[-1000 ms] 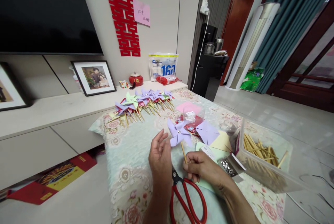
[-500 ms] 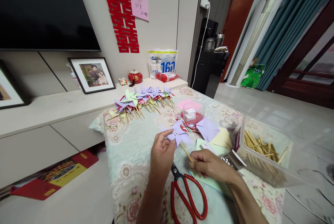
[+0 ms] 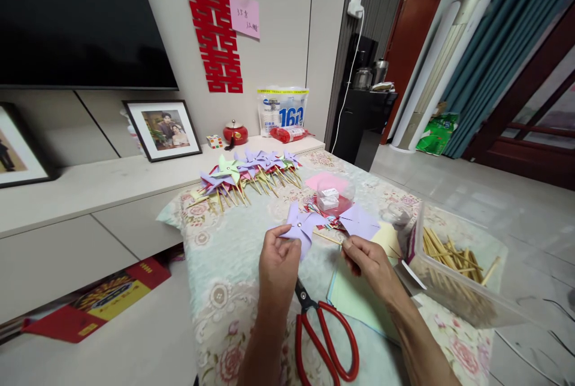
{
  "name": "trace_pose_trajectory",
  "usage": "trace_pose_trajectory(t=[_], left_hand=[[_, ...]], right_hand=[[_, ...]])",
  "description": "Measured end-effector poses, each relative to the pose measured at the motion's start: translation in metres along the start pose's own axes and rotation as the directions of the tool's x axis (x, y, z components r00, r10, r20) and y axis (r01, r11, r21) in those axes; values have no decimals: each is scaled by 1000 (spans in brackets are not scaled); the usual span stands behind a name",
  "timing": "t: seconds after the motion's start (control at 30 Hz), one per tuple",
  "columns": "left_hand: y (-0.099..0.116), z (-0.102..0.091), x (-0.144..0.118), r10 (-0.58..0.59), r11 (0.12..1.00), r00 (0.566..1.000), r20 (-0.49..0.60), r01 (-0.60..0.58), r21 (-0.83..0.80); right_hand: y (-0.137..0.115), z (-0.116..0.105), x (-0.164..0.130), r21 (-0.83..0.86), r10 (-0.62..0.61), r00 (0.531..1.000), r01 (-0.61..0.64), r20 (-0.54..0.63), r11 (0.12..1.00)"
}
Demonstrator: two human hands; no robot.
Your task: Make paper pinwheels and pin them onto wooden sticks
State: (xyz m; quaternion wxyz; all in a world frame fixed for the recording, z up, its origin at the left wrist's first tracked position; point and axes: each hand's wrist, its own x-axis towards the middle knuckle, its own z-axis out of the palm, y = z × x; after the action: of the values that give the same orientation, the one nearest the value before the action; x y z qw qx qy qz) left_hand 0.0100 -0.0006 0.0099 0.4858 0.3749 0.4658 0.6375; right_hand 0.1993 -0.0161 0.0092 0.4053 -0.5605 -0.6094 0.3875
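Note:
My left hand (image 3: 281, 254) pinches a purple paper pinwheel (image 3: 302, 223) by its lower left blades, with a silver pin at its centre. A thin wooden stick (image 3: 327, 238) runs from behind the pinwheel to my right hand (image 3: 366, 257), whose fingers close on its far end. Whether the stick is joined to the pinwheel cannot be made out. Red-handled scissors (image 3: 327, 341) lie on the cloth between my forearms. Beneath my right hand is a stack of pale green paper sheets (image 3: 359, 299), and a flat purple sheet with slits (image 3: 359, 221) lies just beyond.
Several finished pinwheels (image 3: 251, 167) lie along the table's far edge. A clear plastic box (image 3: 467, 290) of wooden sticks stands on the right. A round clear container (image 3: 335, 194) sits beyond the pinwheel. The flowered tablecloth (image 3: 220, 314) covers the table.
My right hand has moved up and slightly right, swinging the stick from a steep slant to nearly level. The pinwheel has turned in my left hand, which stays in place.

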Motion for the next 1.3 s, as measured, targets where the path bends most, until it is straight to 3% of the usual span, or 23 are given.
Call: trace_pose_trajectory(t=[0.17,0.33,0.67,0.8,0.93,1.0,1.07,1.13,1.2,1.3], left_hand=[[-2,1,0,-23,1000,1000,11,23,-18],[-6,-2,1,-75,997,994,73,74,21],[-8,-4,3,-123,989,990,72,116,89],[-1,0,-1,-67,993,998,7,66,100],[3,2,-7,47,998,980,-194,-38,52],[-3,5,-9,14,1000,974,-227,-11,15],[-12,10,-11,-133,991,990,-57,133,10],[-20,18,-13,-196,980,979,51,198,-25],[-24,26,-17,-166,981,977,133,177,-76],[-25,35,-22,-90,974,936,339,154,-168]], right_hand=[[1,-4,-1,-3,-22,997,22,-74,1000],[1,-4,-1,-9,-28,997,27,-76,1000],[0,-5,-1,-25,-45,997,43,-70,999],[2,-4,-1,28,-31,994,34,-106,999],[5,0,2,155,18,978,15,-206,988],[6,4,3,234,49,969,9,-243,972],[7,12,4,306,73,966,7,-248,952],[6,22,5,354,80,973,2,-218,935],[5,33,4,367,63,983,3,-170,930],[1,47,1,353,24,992,20,-120,935]])
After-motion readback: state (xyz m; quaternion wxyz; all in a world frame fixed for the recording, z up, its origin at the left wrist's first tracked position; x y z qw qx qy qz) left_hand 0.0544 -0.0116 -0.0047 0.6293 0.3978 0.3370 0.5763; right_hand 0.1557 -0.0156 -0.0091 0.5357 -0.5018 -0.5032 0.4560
